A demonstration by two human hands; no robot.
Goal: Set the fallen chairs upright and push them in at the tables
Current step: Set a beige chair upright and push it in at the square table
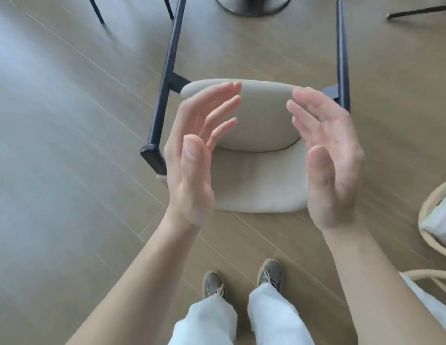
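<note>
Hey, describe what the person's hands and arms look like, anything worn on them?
Both the left hand and right hand are bare: no gloves, rings or watch visible. The forearms are uncovered too, with no sleeves reaching into view. Fingernails look short and unpainted.

Both forearms reach toward twelve o'clock. Left hand (189,155) and right hand (329,155) are raised, palms facing each other, fingers spread and slightly curled, apparently holding nothing.
</note>
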